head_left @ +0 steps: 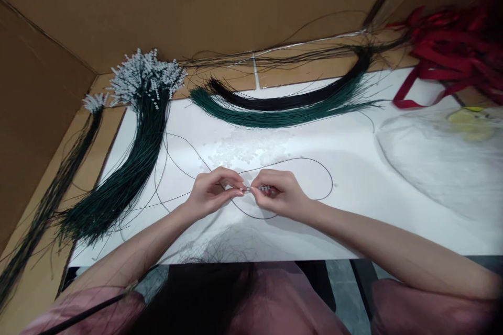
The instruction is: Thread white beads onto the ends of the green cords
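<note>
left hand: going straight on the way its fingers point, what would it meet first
Most likely the right hand, which has a small beaded wire in its grip; its fingertips sit just ahead of those of the left hand. One view leaves exact depth unclear.

A: What do we see on the brown walls (236, 5)?

B: To us they look like cardboard, matt and rather smooth. The white sheet (346, 146) is smooth too, with a soft sheen; paper or plastic, we cannot tell.

A: And the green strands (145, 152)?

B: We find them thread-like, with little shine. The thin cord (332, 184) looks smooth. The loose beads (251, 146) seem translucent, like plastic.

A: The red ribbon (436, 55)?

B: Cloth, we think, smooth. The bag (432, 167) is clear, wrinkled plastic.
</note>
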{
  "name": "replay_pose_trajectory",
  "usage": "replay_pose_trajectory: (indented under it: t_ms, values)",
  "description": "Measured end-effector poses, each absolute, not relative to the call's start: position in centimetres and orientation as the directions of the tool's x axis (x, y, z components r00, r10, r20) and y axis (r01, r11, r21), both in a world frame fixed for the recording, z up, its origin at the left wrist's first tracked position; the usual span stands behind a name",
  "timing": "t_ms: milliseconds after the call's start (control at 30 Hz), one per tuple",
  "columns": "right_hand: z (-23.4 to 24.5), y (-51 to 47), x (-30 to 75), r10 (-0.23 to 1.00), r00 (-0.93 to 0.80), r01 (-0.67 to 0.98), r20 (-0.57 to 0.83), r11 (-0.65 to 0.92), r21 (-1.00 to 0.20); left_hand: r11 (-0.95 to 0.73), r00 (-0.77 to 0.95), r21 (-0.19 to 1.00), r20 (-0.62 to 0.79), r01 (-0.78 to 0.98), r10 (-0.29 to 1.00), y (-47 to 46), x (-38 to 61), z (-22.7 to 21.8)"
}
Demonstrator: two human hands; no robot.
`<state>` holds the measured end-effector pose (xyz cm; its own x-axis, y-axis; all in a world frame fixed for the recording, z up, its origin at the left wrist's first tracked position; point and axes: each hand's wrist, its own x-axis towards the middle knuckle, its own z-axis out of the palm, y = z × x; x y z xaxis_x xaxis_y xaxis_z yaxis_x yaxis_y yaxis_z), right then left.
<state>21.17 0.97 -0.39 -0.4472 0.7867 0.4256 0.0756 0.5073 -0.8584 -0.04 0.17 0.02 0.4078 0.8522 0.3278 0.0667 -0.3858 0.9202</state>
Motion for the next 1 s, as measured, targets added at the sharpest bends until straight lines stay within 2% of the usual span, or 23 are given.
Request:
replay_pose_trajectory:
  t_ms: [1000]
  values:
    - [-0.35,1.03,21.09,0.783,-0.455,0.069,0.425,0.506,-0.859,-0.376,0.394,0.92,0.306,0.111,0.867,0.15,-0.06,0.12]
